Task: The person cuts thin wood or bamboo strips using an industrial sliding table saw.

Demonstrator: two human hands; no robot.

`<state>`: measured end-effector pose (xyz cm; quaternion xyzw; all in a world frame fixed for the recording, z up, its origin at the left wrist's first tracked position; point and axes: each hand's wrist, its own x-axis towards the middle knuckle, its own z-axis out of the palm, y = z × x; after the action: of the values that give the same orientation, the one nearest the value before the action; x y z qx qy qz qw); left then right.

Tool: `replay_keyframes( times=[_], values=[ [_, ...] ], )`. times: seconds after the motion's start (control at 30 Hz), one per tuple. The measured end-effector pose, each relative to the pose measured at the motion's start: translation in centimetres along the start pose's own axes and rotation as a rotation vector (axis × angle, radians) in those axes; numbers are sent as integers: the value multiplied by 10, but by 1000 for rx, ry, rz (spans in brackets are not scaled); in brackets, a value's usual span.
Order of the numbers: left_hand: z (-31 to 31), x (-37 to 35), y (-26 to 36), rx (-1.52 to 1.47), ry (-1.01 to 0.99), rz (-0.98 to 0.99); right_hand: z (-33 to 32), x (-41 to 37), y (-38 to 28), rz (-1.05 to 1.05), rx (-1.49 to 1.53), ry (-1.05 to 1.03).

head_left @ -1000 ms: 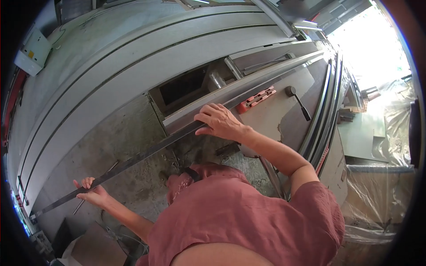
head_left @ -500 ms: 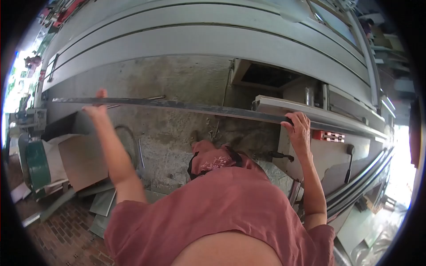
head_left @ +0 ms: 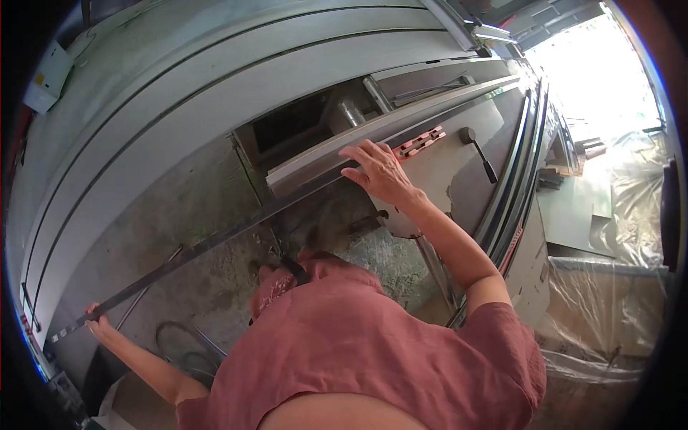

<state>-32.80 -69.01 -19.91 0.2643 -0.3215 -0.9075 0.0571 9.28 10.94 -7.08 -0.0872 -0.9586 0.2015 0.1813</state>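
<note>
I am holding one long metal bar (head_left: 215, 240) slantwise above the floor (head_left: 193, 201), my two hands well apart: my left hand (head_left: 98, 324) is gripping it near its low end, and my right hand (head_left: 380, 172) is curling its fingers over it where it is lying against the grey ledge (head_left: 308, 166) of the machine. Just beyond my right hand are sitting one red block (head_left: 419, 141) and one black lever (head_left: 479, 152), and one round pipe (head_left: 349, 112) is standing in the opening behind the ledge.
</note>
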Motion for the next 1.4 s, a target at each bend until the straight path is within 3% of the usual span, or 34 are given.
replay_keyframes(
  times=[0.03,0.1,0.2,0.4,0.57,0.63,0.73,0.87,0.97,1.13,1.27,1.33,1.4],
  values=[
    [51,-99,-44,-284,-159,-21,-4,2,1,0,-71,-83],
    [16,-37,-30,-205,-131,-35,-11,6,7,-2,-146,-166],
    [12,-35,-38,-103,-114,-47,-22,14,22,51,-162,-241],
    [29,-75,-83,-14,-169,-10,-49,30,50,177,-319,-406],
    [40,-118,-132,-80,-174,64,-64,28,88,228,-367,-361],
    [35,-125,-149,-89,-393,-11,-73,29,101,288,-425,-413],
    [45,-154,-180,-4,-543,20,-83,30,130,363,-465,-474],
    [79,-213,-225,-4,-484,6,-103,27,160,451,-436,-465],
    [117,-270,-262,37,-269,117,-115,19,199,530,-428,-434],
    [135,-317,-284,72,-276,113,-131,15,225,574,-400,-346],
    [130,-338,-295,37,-356,123,-136,21,222,639,-368,-391],
    [129,-342,-297,46,-309,148,-135,22,214,643,-334,-274],
    [137,-348,-297,36,-302,138,-124,33,165,357,-382,-117]
  ],
)
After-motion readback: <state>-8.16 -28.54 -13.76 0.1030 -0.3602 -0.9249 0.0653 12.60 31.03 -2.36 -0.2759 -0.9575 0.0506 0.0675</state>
